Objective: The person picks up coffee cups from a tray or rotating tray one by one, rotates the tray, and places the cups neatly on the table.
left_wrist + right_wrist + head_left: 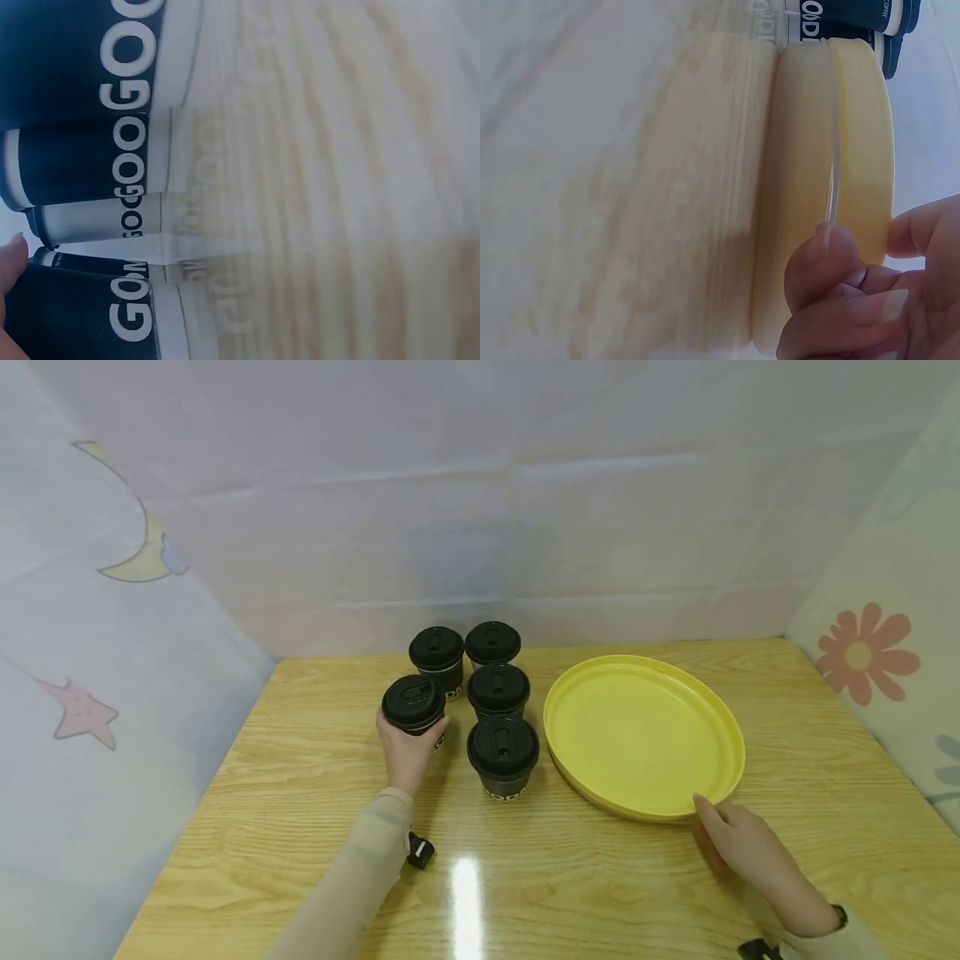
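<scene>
My left hand [407, 756] grips a black lidded coffee cup [414, 700] from the near side, just below its lid. The cup stands upright at the front left of the cup group. In the left wrist view, fingers [10, 262] show at the left edge against the dark cup [67, 311] with white lettering. At the right, my right hand [742, 843] pinches the near right rim of a round yellow tray [641, 735]. Up close in the right wrist view, the thumb and curled fingers [821, 259] lie on either side of the tray's rim [866, 135].
Several more lidded coffee cups stand close together between the held cup and the tray, the nearest one [502, 756] in front. Behind the wooden table [285, 827] hangs a pale cloth [450, 527]. A small black object [420, 850] is beside the left sleeve.
</scene>
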A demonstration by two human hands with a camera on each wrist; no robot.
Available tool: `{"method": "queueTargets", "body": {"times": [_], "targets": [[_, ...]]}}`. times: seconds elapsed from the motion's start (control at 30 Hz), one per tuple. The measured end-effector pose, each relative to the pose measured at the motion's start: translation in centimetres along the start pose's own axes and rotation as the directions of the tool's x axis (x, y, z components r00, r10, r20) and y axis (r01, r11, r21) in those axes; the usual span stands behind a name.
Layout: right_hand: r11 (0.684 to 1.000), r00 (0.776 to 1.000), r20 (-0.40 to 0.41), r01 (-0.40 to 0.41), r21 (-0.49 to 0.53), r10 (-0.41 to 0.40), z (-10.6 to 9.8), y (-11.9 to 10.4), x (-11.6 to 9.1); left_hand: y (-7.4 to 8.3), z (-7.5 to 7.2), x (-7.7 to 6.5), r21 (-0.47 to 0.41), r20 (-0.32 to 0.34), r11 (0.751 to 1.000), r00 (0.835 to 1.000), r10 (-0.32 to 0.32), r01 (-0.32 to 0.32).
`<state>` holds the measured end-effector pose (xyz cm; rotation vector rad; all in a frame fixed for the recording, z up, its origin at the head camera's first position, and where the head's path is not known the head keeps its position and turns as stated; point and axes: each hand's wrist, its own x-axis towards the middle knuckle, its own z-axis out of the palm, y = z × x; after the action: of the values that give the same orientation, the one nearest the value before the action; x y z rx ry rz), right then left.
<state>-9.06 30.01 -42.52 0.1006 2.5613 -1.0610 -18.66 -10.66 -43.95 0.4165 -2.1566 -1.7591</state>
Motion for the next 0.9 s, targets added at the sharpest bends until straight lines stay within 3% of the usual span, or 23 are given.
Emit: {"method": "queueTargets", "body": {"times": [0.13, 0.23, 0.33, 0.43, 0.5, 0.63, 0.77, 0.9], "targets": [[1.000, 1.000, 0.005, -0.005, 0.004, 0.005, 0.0, 0.0, 0.0, -0.3, 0.1, 0.1, -0.001, -0.014, 1.000, 1.000, 0.001, -0.001], [1.000, 1.000, 0.007, -0.007, 0.007, 0.006, 0.0, 0.0, 0.0, -0.4, -0.5, 0.2, 0.026, 0.025, 1.000, 1.000, -0.008, 0.007], [1.000, 1.000, 0.005, -0.002, 0.002, 0.002, 0.0, 0.0, 0.0, 0.3, -1.8, 0.3, 0.037, 0.140, 0.999, 0.990, -0.028, 0.023], [1.000, 1.000, 0.001, -0.003, -0.005, 0.003, -0.1, 0.0, 0.0, 0.6, -3.2, 0.8, 0.051, 0.280, 0.997, 0.958, -0.063, 0.050], [1.000, 1.000, -0.003, -0.002, -0.009, 0.002, -0.1, 0.0, 0.0, 0.7, -3.9, 1.2, 0.050, 0.333, 0.996, 0.939, -0.089, 0.077], [1.000, 1.000, -0.008, 0.005, -0.017, -0.005, -0.1, 0.0, -0.1, 0.2, -3.9, 1.2, 0.105, 0.327, 0.990, 0.938, -0.119, 0.089], [1.000, 1.000, -0.010, 0.010, -0.018, -0.010, -0.1, 0.0, -0.1, 0.2, -2.9, 0.6, 0.097, 0.280, 0.995, 0.959, -0.049, 0.022], [1.000, 1.000, 0.001, -0.002, -0.006, 0.002, 0.0, 0.0, -0.1, 0.5, -1.9, 0.3, 0.057, 0.196, 0.998, 0.980, -0.047, 0.036]]}}
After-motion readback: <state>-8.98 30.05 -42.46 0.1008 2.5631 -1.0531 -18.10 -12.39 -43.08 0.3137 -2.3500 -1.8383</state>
